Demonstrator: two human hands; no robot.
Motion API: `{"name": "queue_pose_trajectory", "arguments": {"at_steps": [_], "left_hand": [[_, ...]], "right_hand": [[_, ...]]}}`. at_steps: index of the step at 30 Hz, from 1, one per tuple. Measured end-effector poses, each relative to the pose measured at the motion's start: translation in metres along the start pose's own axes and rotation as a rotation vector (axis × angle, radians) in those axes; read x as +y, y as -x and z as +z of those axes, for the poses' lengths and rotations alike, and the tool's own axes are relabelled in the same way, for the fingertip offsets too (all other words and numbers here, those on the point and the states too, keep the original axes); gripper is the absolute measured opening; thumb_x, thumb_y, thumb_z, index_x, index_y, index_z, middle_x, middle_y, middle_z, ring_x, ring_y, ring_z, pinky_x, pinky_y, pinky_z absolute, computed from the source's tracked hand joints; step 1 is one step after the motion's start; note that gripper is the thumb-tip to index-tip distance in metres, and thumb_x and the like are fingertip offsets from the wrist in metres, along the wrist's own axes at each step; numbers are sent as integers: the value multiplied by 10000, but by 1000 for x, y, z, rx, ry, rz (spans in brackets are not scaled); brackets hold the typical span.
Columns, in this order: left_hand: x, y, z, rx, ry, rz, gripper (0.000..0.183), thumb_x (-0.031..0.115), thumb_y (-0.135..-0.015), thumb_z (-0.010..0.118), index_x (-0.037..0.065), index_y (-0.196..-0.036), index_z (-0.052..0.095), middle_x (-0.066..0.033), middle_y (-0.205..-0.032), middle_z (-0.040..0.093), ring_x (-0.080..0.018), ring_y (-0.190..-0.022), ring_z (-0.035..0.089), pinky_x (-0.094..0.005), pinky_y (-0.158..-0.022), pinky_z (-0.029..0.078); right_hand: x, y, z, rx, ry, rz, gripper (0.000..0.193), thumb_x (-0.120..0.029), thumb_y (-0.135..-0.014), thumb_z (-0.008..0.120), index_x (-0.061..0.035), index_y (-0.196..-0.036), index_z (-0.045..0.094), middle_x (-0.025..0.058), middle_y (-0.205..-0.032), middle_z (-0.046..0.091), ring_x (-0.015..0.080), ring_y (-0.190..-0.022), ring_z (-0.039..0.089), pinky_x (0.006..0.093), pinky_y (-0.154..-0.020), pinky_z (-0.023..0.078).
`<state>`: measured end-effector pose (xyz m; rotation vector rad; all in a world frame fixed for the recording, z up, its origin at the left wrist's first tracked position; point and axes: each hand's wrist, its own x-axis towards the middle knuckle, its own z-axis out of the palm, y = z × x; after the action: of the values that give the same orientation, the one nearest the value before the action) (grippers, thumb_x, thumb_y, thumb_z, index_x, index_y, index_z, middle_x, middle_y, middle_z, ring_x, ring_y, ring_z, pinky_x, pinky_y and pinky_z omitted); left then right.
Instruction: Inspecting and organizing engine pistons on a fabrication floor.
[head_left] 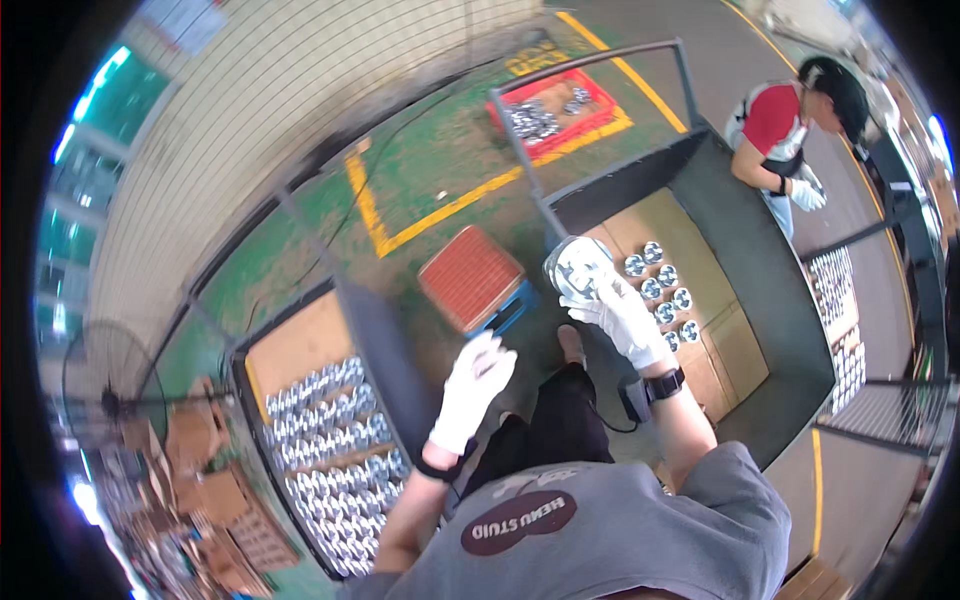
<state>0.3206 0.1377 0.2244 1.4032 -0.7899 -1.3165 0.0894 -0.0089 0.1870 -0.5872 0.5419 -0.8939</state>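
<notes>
A round, shiny silver metal part (578, 262) with a cut-out pattern is gripped in my right hand (628, 318), which wears a white glove. I hold it up by the near left corner of a grey metal cart (735, 220). Several similar metal parts (666, 312) stand in short rows on brown cardboard (735, 355) inside this cart. My left hand (472, 390), also white-gloved, hovers in front of me between the two carts. Its fingers are loosely bent and apart, with nothing visible in them.
On the left, another cart (385, 350) carries dense rows of silver parts (335, 440). A stool with a reddish top (470, 278) stands ahead. Beyond lies a red bin (560, 110) of metal pieces. A co-worker (790, 130) stands at the right. A fan (112, 402) and cardboard (225, 500) are at far left.
</notes>
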Motion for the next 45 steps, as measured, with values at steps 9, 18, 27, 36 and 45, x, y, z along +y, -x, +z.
{"name": "queue_pose_trajectory", "arguments": {"at_steps": [9,18,27,36,45], "left_hand": [[74,72,25,39,-29,47,540,174,-832,738,-32,-1273,505,-95,-1175,603,-126,-1059,581,-253,-879,495],[17,92,80,-149,107,-178,444,185,-890,673,-48,-1240,530,-98,-1122,622,-179,-996,633,-320,-875,525],[-33,129,178,-856,140,-561,304,151,-906,624,-15,-1157,581,-86,-1092,631,-168,-981,624,-323,-866,523],[-98,297,273,-1390,-198,-839,333,176,-919,604,-4,-1196,570,-93,-1118,629,-189,-1019,615,-359,-907,496],[-207,516,364,-1711,-349,-942,350,218,-938,602,-6,-1203,558,-88,-1153,622,-157,-1052,608,-320,-903,495]], "right_hand": [[42,104,106,-86,66,114,255,-165,-942,590,-37,-1156,538,117,-1154,617,241,-998,653,375,-846,560],[21,196,69,156,117,146,282,-232,-930,622,-31,-1106,530,129,-1076,640,237,-930,680,317,-782,568],[49,365,57,801,35,-206,281,-272,-923,634,-30,-1003,517,66,-950,615,168,-869,657,288,-763,544],[119,575,99,1265,-210,-536,226,-197,-931,622,-3,-1001,530,111,-966,638,184,-863,670,245,-700,531],[204,802,74,1543,-385,-708,274,-263,-923,626,-20,-1028,554,100,-1009,648,193,-867,683,282,-721,552]]}}
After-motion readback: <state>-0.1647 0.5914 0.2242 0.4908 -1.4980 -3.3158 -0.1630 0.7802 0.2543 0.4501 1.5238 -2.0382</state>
